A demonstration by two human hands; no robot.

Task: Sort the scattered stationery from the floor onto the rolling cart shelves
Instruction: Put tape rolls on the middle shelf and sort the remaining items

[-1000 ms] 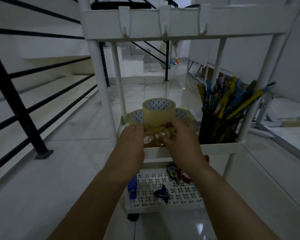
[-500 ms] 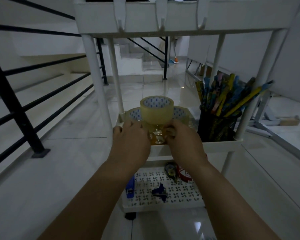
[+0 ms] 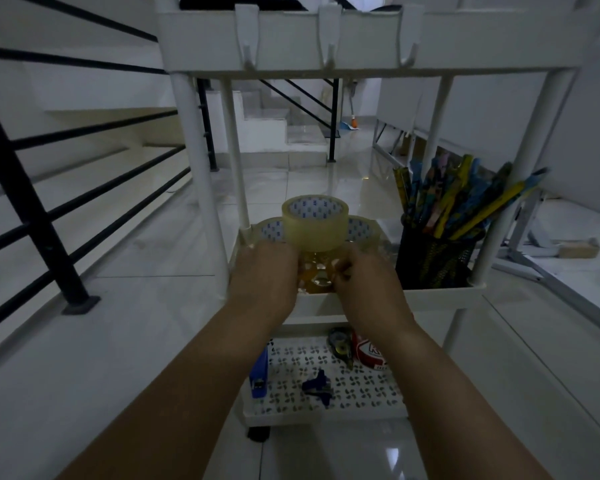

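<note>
Grasping stacked tape rolls, both hands' grip meets beside pen-filled cup.

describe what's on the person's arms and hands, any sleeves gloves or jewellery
Both forearms are bare as far as the view shows: no sleeve reaches into the frame. The left hand and right hand wear no gloves, and no watch, bracelet or ring shows. Dim light could hide something small.
</note>
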